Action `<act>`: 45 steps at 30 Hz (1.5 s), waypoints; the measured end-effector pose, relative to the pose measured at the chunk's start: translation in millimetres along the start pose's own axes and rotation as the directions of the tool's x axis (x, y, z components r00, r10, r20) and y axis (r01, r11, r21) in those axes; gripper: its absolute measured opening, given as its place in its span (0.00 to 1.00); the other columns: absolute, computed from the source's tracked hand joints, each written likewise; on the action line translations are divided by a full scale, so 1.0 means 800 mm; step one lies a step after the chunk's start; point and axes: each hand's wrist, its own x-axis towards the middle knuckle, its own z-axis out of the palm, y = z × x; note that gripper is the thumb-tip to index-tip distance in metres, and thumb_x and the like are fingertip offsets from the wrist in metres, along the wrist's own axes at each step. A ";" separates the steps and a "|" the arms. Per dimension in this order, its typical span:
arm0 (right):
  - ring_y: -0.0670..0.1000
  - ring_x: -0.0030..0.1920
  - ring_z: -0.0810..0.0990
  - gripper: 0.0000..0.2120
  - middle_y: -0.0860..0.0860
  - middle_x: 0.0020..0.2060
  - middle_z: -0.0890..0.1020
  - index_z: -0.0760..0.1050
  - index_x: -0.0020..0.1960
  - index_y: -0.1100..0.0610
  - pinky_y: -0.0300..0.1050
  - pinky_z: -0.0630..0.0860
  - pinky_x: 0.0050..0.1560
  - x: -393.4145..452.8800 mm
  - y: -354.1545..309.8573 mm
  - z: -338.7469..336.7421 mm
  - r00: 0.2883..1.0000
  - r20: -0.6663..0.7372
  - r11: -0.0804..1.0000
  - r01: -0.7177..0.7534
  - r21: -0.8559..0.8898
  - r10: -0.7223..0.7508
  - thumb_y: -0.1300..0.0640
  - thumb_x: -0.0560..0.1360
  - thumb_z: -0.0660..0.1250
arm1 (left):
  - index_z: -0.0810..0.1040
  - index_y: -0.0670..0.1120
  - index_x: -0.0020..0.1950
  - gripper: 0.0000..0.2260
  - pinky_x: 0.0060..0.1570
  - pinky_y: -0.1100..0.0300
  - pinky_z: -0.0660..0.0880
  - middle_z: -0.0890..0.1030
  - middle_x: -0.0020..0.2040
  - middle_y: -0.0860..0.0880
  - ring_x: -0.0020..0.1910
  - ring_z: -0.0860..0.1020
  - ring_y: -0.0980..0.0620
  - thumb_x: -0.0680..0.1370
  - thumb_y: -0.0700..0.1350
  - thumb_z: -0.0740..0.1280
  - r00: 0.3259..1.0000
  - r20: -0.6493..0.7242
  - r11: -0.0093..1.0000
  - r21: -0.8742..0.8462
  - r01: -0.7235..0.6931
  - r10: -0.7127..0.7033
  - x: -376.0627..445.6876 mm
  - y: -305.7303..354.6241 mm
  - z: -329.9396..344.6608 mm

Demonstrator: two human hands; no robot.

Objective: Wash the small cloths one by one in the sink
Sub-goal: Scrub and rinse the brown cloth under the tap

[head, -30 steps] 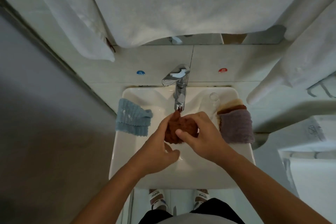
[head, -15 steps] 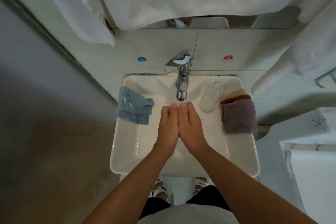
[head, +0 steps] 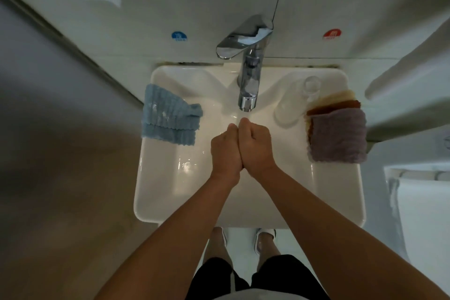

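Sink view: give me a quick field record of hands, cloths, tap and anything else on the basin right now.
left hand: fingers curled, pressed against the right hand under the spout
right hand: fingers curled, knuckles up; whatever is held between the hands is hidden
white rectangular ceramic sink: wet, glistening floor
chrome single-lever tap: spout just above the hands; flow unclear
blue ribbed cloth: draped over the sink's left rim
purple fluffy cloth: tops a stack on the right rim, brown and beige layers beneath
clear drinking glass: lying beside the stack
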 end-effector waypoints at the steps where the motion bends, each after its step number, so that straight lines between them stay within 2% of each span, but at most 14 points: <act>1: 0.46 0.27 0.67 0.26 0.45 0.20 0.68 0.62 0.23 0.50 0.44 0.66 0.32 0.003 0.003 0.000 1.000 0.012 1.000 -0.017 0.004 0.017 0.57 0.81 0.59 | 0.73 0.48 0.35 0.15 0.31 0.58 0.74 0.76 0.31 0.50 0.30 0.75 0.53 0.82 0.48 0.61 1.000 0.004 1.000 -0.009 0.003 -0.003 0.002 -0.003 0.001; 6: 0.49 0.29 0.72 0.25 0.51 0.22 0.71 0.66 0.25 0.53 0.48 0.71 0.35 0.013 0.006 -0.002 0.994 0.062 0.996 -0.089 0.016 0.088 0.55 0.81 0.59 | 0.74 0.51 0.27 0.22 0.25 0.59 0.71 0.77 0.29 0.49 0.30 0.76 0.50 0.82 0.46 0.60 0.994 -0.047 0.994 -0.066 0.091 -0.095 0.009 -0.005 0.006; 9: 0.51 0.32 0.76 0.21 0.56 0.31 0.77 0.71 0.40 0.62 0.49 0.75 0.33 0.013 0.000 -0.009 0.981 0.114 0.986 -0.164 0.026 0.160 0.45 0.81 0.60 | 0.74 0.51 0.32 0.20 0.33 0.51 0.79 0.80 0.33 0.49 0.36 0.81 0.48 0.82 0.52 0.58 0.995 -0.069 0.998 0.009 -0.067 0.068 0.007 -0.003 0.008; 12: 0.50 0.30 0.81 0.27 0.53 0.32 0.82 0.72 0.50 0.58 0.43 0.75 0.28 0.012 -0.009 -0.027 0.939 0.137 0.947 -0.320 0.010 0.316 0.32 0.77 0.60 | 0.69 0.53 0.38 0.17 0.33 0.57 0.77 0.76 0.32 0.54 0.33 0.76 0.56 0.84 0.57 0.57 0.958 0.009 0.955 0.077 -0.285 0.286 -0.001 -0.010 0.002; 14: 0.50 0.29 0.82 0.22 0.52 0.31 0.83 0.76 0.48 0.58 0.44 0.77 0.29 0.011 -0.017 -0.041 0.940 0.131 0.948 -0.319 0.008 0.316 0.38 0.79 0.62 | 0.69 0.52 0.43 0.14 0.33 0.62 0.76 0.78 0.35 0.55 0.33 0.77 0.58 0.85 0.57 0.58 0.938 0.101 0.936 0.093 -0.340 0.330 -0.007 -0.017 0.000; 16: 0.48 0.33 0.83 0.14 0.51 0.36 0.84 0.79 0.49 0.58 0.45 0.79 0.32 0.005 -0.025 -0.047 0.964 0.114 0.969 -0.246 0.033 0.241 0.48 0.82 0.61 | 0.70 0.49 0.53 0.12 0.36 0.63 0.77 0.81 0.42 0.53 0.37 0.80 0.58 0.85 0.57 0.59 0.952 0.119 0.954 0.063 -0.292 0.283 -0.012 -0.017 0.000; 19: 0.47 0.47 0.84 0.12 0.50 0.46 0.84 0.78 0.53 0.54 0.48 0.81 0.46 -0.015 -0.033 -0.043 0.989 0.080 0.991 -0.129 0.037 0.126 0.55 0.83 0.56 | 0.70 0.48 0.61 0.23 0.35 0.59 0.80 0.84 0.50 0.49 0.43 0.84 0.56 0.83 0.65 0.53 0.994 0.103 0.993 0.116 0.016 -0.028 -0.017 -0.001 0.001; 22: 0.50 0.46 0.82 0.09 0.52 0.44 0.81 0.73 0.54 0.56 0.54 0.81 0.50 -0.031 -0.035 -0.039 0.996 0.045 0.997 -0.075 0.030 0.074 0.56 0.84 0.55 | 0.80 0.48 0.57 0.34 0.30 0.56 0.81 0.86 0.46 0.45 0.40 0.85 0.47 0.81 0.70 0.44 0.958 0.191 0.953 0.256 0.160 -0.212 -0.029 0.019 -0.005; 24: 0.51 0.42 0.81 0.10 0.52 0.40 0.80 0.73 0.50 0.57 0.57 0.80 0.48 -0.030 -0.035 -0.040 0.998 -0.020 0.997 -0.064 0.044 0.065 0.56 0.84 0.55 | 0.82 0.44 0.53 0.31 0.33 0.53 0.83 0.86 0.43 0.42 0.38 0.84 0.45 0.83 0.67 0.50 0.979 0.177 0.968 0.244 0.052 -0.097 -0.033 0.024 -0.008; 27: 0.53 0.39 0.81 0.20 0.53 0.35 0.81 0.76 0.40 0.58 0.56 0.79 0.46 -0.026 -0.035 -0.036 0.987 -0.159 0.999 -0.014 0.043 0.020 0.53 0.86 0.54 | 0.79 0.37 0.58 0.20 0.50 0.48 0.84 0.84 0.50 0.37 0.48 0.84 0.42 0.85 0.54 0.61 0.993 0.052 0.994 -0.005 -0.109 0.109 -0.042 0.024 -0.005; 31: 0.50 0.35 0.81 0.27 0.49 0.30 0.81 0.75 0.34 0.57 0.51 0.79 0.45 -0.027 -0.043 -0.020 0.980 -0.191 0.994 -0.027 0.110 0.047 0.49 0.86 0.51 | 0.72 0.49 0.47 0.11 0.51 0.54 0.80 0.78 0.46 0.48 0.48 0.78 0.54 0.87 0.49 0.58 0.993 0.026 0.976 -0.188 -0.109 0.116 -0.053 0.021 0.008; 35: 0.45 0.33 0.71 0.20 0.44 0.29 0.72 0.67 0.34 0.55 0.45 0.72 0.40 -0.025 -0.048 -0.020 0.998 -0.051 0.975 -0.022 0.220 0.033 0.53 0.84 0.53 | 0.66 0.51 0.51 0.07 0.46 0.68 0.76 0.74 0.48 0.58 0.44 0.75 0.64 0.88 0.50 0.54 0.979 0.104 0.976 -0.149 -0.161 0.177 -0.042 0.020 0.004; 38: 0.41 0.32 0.67 0.18 0.42 0.28 0.69 0.63 0.35 0.53 0.37 0.68 0.37 -0.027 -0.050 -0.018 0.998 -0.041 0.982 0.051 0.179 -0.044 0.59 0.84 0.55 | 0.66 0.52 0.45 0.11 0.41 0.67 0.74 0.72 0.36 0.64 0.37 0.72 0.64 0.88 0.49 0.53 0.962 0.126 0.970 -0.072 -0.233 0.240 -0.034 0.020 -0.003; 45: 0.47 0.26 0.68 0.24 0.47 0.20 0.67 0.63 0.28 0.59 0.48 0.69 0.35 -0.016 -0.042 -0.011 0.995 -0.057 0.982 -0.072 0.177 0.083 0.57 0.83 0.56 | 0.69 0.56 0.26 0.27 0.35 0.61 0.73 0.72 0.26 0.56 0.30 0.73 0.57 0.85 0.59 0.55 0.957 -0.041 0.953 -0.089 -0.288 0.286 -0.027 0.015 0.004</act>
